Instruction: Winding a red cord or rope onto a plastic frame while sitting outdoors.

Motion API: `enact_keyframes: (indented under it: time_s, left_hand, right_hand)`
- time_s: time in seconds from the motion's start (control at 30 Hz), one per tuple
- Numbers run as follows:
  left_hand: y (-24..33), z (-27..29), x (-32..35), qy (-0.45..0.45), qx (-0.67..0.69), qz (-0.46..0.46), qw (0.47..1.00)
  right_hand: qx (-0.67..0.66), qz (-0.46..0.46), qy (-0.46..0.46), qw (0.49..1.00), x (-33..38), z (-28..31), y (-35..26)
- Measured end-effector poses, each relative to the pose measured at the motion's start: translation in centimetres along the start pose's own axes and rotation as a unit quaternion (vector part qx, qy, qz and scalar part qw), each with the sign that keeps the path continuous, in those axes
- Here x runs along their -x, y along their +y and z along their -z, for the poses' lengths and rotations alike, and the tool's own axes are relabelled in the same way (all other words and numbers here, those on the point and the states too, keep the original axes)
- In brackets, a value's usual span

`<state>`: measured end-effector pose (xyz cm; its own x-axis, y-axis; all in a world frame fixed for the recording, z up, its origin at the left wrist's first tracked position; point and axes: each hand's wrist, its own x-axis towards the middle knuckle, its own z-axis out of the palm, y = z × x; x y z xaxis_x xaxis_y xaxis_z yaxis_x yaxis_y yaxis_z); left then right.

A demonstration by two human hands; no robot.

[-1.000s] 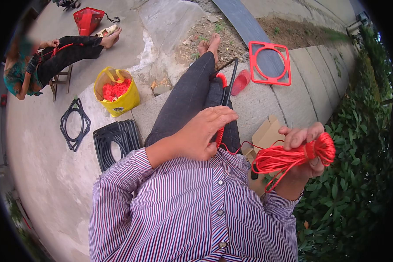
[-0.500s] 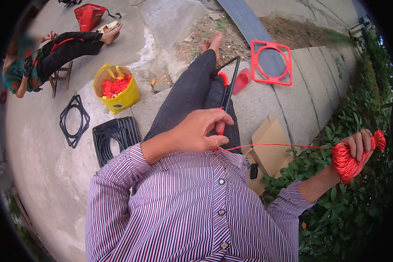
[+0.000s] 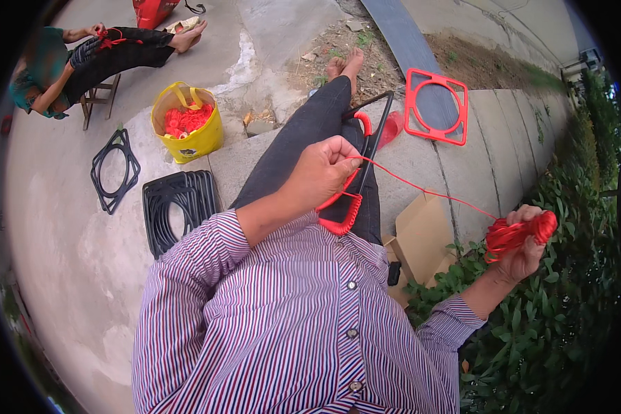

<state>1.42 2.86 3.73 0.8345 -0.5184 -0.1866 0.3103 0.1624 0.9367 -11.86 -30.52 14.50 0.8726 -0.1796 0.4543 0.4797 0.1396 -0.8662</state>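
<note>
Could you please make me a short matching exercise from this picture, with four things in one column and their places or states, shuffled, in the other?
Column one
1. Left hand
2. Cord bundle
3. Yellow bag
4. Frame at the person's legs

Column two
A. Contains red material
B. Partly black, partly wrapped in red
C. Pinching a thin red cord
D. Held in the right hand

Right pairs: 1-C, 2-D, 3-A, 4-B.
</note>
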Motion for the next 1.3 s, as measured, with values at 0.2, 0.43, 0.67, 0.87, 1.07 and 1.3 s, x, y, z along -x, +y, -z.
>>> enact_keyframes:
  time_s: [0.2,0.43,0.67,0.87,1.07,1.3]
  left_hand:
    - [-6.3,2.5,0.0,0.068,-0.246,0.061,0.965]
    - [-4.8,0.6,1.0,0.109,-0.338,-0.045,0.934]
    - [-0.3,-1.3,1.7,0.028,-0.002,-0.048,0.998]
    - [-0.5,-1.0,0.4,-0.014,0.119,0.124,0.985]
    - [-4.6,-0.9,-0.5,0.043,-0.169,-0.010,0.985]
    - [-5.9,-0.8,-0.9,0.098,-0.190,0.003,0.977]
  right_hand:
    - [0.422,-0.237,-0.304,0.821,3.0,-9.8,12.8]
    - [0.142,-0.370,-0.092,0.913,4.8,-13.3,17.8]
    - [0.373,-0.035,-0.139,0.917,2.9,-16.6,11.3]
    - [-0.236,-0.085,0.061,0.966,2.2,-9.4,5.0]
    - [-0.201,0.085,0.214,0.952,3.7,3.9,-1.9]
    - [-0.121,-0.276,0.143,0.943,5.0,-9.5,14.0]
